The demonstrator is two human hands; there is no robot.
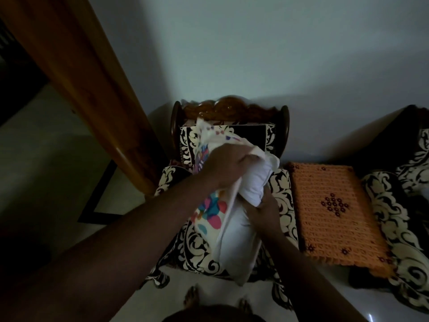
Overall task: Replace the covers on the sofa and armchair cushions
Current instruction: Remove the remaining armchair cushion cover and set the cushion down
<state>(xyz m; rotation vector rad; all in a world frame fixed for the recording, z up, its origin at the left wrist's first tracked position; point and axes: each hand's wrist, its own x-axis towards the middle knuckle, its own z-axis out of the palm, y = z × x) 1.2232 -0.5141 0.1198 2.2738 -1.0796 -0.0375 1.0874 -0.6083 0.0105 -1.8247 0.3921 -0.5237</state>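
A white cushion [239, 238] stands on end on the seat of an armchair [282, 194] with black-and-cream patterned upholstery. A cream cover with colourful spots [212, 210] is partly drawn over the cushion's far and left side. My left hand [226, 167] grips the edge of the cover near the cushion's top. My right hand [265, 209] grips the bare white cushion at its right side, squeezing it. The cushion's lower end is uncovered.
An orange crocheted mat [334, 217] covers a small table right of the armchair. A sofa [404, 205] with the same patterned fabric is at the far right. A wooden door frame [92, 89] stands at the left. My bare feet [192, 298] are on the light floor.
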